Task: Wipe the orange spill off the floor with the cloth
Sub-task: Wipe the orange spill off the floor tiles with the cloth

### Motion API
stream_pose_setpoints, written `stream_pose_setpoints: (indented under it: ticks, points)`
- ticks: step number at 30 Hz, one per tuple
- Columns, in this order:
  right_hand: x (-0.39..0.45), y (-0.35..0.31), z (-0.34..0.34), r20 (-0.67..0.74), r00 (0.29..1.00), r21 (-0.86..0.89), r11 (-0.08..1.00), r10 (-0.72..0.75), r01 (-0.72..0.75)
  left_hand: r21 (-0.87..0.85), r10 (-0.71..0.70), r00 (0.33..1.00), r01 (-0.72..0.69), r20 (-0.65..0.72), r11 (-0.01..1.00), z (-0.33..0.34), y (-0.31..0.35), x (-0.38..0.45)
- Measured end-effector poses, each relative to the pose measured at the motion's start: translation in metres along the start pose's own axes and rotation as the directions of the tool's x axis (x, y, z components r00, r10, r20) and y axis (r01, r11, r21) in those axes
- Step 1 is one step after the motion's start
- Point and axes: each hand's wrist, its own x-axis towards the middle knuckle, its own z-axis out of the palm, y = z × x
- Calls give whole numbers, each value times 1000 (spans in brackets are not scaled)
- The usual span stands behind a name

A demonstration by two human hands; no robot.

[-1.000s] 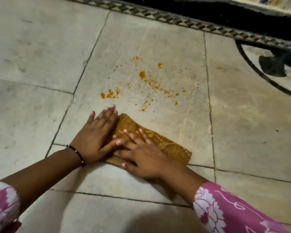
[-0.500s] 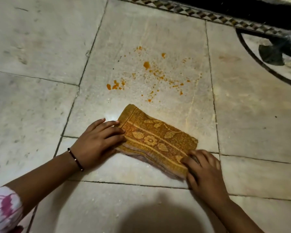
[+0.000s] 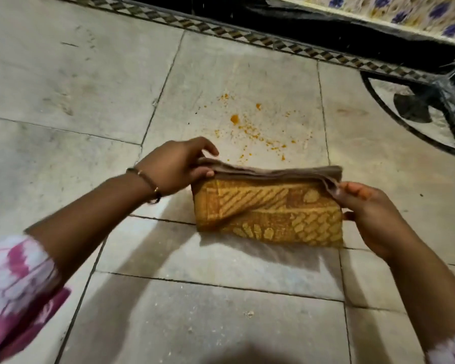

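While both hands hold it up by its top fold, the folded cloth [image 3: 268, 211] hangs as a flat rectangle, yellow-orange patterned face toward the camera, brownish layered edge on top. Left hand [image 3: 176, 166] pinches the upper left corner: thumb on the near side, fingers curled over the far side, index finger raised a bit off the fabric. Wrist is bent, forearm comes in from lower left, thin bracelet [image 3: 149, 183] at the wrist, pink-and-white sleeve [image 3: 16, 279] at the elbow end. Right hand [image 3: 365, 208] grips the upper right corner, fingertips closed on the brown edge, palm along the cloth's right side, forearm running down to lower right. Orange spill [image 3: 250, 127] sits on the floor tile [image 3: 247, 74] just beyond the gripped top edge, apart from the cloth. Cannot tell if the cloth's bottom edge touches the floor; its shadow lies right below it. Black fan stand [image 3: 431, 106] is well off beyond the right hand.
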Motion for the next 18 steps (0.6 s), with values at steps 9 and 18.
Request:
stream_pose_setpoints:
  ticks: [9,18]
  points:
    - [25,32,58,-148,989,-575,814,-11,-77,317,-258,965,261,-53,912,50,-66,-35]
    - [67,31,162,-186,978,-695,690,98,-202,470,-366,929,346,-51,812,52,-116,-62]
